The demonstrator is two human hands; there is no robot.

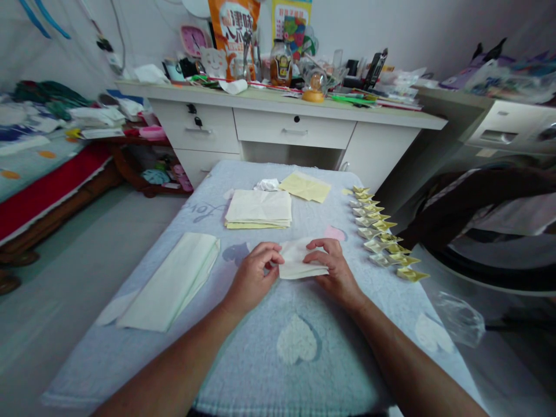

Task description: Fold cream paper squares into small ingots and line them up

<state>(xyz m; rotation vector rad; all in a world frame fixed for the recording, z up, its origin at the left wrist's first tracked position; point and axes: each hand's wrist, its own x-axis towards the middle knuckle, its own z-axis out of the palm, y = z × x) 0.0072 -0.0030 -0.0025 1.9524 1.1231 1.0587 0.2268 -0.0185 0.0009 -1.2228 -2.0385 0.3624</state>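
A folded sheet of white paper [297, 266] lies between my two hands, over the blue cloth-covered table [243, 359]. My left hand [258, 272] pinches its left edge between thumb and fingers. On the right side, my right hand [332, 266] grips the paper, with fingers on top and the thumb underneath, partly hidden. Beyond them sits a stack of white and yellow paper sheets [259, 207]. Behind that stack are a crumpled white paper [267, 185] and a creased yellow sheet [306, 186]. Along the right edge stand two rows of small folded paper boats [382, 231], yellow and whitish.
A long folded white paper or cloth bundle [174, 281] lies on the table's left. Behind stands a white desk [295, 127] crowded with a honey jar [281, 63], an orange bag [234, 35] and other items. At right are a washing machine [499, 130] and a clear plastic bag [460, 318].
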